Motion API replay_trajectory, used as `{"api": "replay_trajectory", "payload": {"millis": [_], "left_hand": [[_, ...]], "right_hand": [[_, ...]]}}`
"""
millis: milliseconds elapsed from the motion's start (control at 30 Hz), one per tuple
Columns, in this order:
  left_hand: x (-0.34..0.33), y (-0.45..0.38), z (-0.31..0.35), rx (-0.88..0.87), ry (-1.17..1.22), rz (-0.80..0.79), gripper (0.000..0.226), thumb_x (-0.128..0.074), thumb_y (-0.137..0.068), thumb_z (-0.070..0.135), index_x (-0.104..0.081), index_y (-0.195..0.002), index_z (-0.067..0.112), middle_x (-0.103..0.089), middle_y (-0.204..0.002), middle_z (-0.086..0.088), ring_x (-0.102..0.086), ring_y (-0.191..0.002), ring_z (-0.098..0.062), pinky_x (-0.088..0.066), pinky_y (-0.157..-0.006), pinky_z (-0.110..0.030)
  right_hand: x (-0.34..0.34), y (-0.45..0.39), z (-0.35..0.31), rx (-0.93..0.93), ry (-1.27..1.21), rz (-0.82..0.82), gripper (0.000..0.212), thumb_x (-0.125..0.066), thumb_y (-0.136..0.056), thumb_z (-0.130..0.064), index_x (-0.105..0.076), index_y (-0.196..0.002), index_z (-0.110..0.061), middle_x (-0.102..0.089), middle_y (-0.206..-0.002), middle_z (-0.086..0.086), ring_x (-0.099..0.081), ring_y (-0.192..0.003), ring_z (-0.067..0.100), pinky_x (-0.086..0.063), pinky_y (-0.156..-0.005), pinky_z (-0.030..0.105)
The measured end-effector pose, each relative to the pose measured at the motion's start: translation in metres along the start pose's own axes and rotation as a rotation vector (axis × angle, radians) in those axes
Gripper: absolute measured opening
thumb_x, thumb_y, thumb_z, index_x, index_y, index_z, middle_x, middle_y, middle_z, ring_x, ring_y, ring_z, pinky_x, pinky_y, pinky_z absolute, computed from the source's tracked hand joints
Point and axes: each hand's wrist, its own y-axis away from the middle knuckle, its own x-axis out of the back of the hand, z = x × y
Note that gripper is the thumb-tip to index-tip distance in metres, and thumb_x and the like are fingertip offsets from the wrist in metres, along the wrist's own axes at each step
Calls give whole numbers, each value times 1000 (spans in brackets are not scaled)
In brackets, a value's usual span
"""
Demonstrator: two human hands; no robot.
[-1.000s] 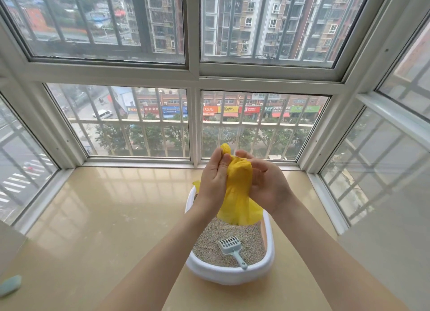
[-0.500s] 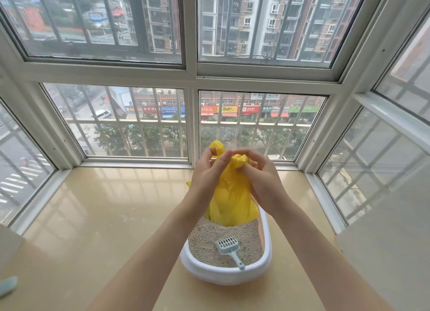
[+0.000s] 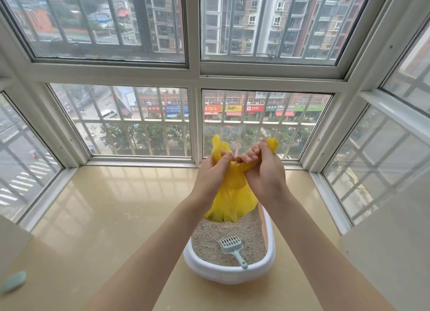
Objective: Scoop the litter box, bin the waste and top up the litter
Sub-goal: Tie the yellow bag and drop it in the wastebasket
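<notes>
Since the earlier frame the two ends of the yellow bag (image 3: 230, 194) have been drawn apart, one to each side, where before they were bunched together between the hands. The left end is gripped in the curled fingers of the left hand (image 3: 213, 171), with a yellow tip standing up above the knuckles. The right end is gripped in the same way by the right hand (image 3: 264, 171), and its tip is seen past the thumb. The fingertips of both hands are nearly touching at the middle, where the plastic is twisted tight. The body of the bag hangs below the hands, and its bottom edge is seen above the far part of the litter (image 3: 209, 243). The litter is held in a white litter box (image 3: 223, 276), which is set on the glossy beige ledge (image 3: 104, 217) in front of the window (image 3: 195, 73). A pale blue scoop (image 3: 232, 246) is laid on the litter near the front rim, handle toward the person. A pale green object (image 3: 14, 285), cut off by the frame edge, is seen at far left.
</notes>
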Motion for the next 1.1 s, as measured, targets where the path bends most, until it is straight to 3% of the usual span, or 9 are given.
{"api": "replay_trajectory", "payload": {"millis": [67, 133, 200, 300, 400, 500, 733, 900, 1100], "left_hand": [[-4, -4, -1, -61, -83, 117, 26, -48, -99, 27, -58, -76, 19, -56, -72, 5, -50, -66, -6, -42, -60, -15], [-6, -9, -3, -25, -69, 185, 29, -43, -101, 30, -55, -77, 19, -55, -74, 2, -50, -68, -11, -42, -63, -20], [-8, -16, 1, 118, 230, 143, 30, -38, -102, 24, -53, -78, 14, -58, -70, -2, -54, -70, -18, -46, -64, -27], [-4, -29, 15, 289, 809, 103, 36, -35, -103, 17, -50, -73, 5, -55, -59, -7, -57, -57, -20, -50, -62, -30], [5, -43, 18, 341, 1016, 143, 33, -31, -101, 6, -44, -71, 8, -38, -51, -4, -39, -43, -17, -46, -48, -25], [8, -47, 16, 378, 1016, 119, 35, -25, -100, 6, -42, -70, 10, -28, -44, 0, -29, -34, -14, -37, -40, -16], [16, -59, 15, 380, 916, 120, 34, -22, -98, 4, -35, -68, 13, -23, -42, 2, -22, -31, -11, -25, -33, -14], [27, -64, 2, 392, 862, 104, 34, -20, -97, 4, -32, -67, 14, -20, -41, 3, -20, -30, -11, -22, -32, -14], [46, -64, -9, 396, 811, 212, 32, -20, -94, -1, -30, -67, 14, -20, -41, 2, -19, -29, -12, -21, -33, -14]], "right_hand": [[0, -3, 2, 45, 40, 43, 40, -33, -104, -23, -37, -66, -14, -33, -48, -5, -36, -42, 10, -48, -59, 29], [2, -6, 2, 99, 63, 92, 40, -32, -105, -21, -35, -66, -15, -30, -49, -5, -32, -41, 10, -47, -57, 28], [6, -8, 0, 130, 45, 123, 40, -31, -105, -20, -33, -65, -16, -27, -50, -5, -28, -40, 11, -45, -56, 28], [10, -11, -6, 139, 11, 196, 40, -33, -104, -19, -32, -63, -16, -24, -48, -5, -24, -38, 11, -40, -53, 28], [15, -11, -14, 108, -86, 243, 40, -35, -103, -19, -31, -63, -17, -21, -47, -5, -21, -37, 12, -34, -52, 28], [16, -11, -17, 129, -61, 250, 41, -34, -102, -17, -29, -62, -17, -20, -47, -5, -19, -39, 12, -31, -48, 27], [21, -18, -26, 167, -35, 316, 41, -32, -100, -14, -26, -60, -20, -16, -43, -7, -13, -35, 9, -14, -40, 19], [30, -19, -30, 156, -57, 381, 41, -33, -100, -15, -26, -60, -21, -16, -42, -7, -12, -33, 9, -13, -37, 16], [53, -17, -31, 151, -52, 436, 38, -32, -97, -13, -24, -60, -21, -15, -40, -8, -12, -31, 8, -11, -38, 14]]}}
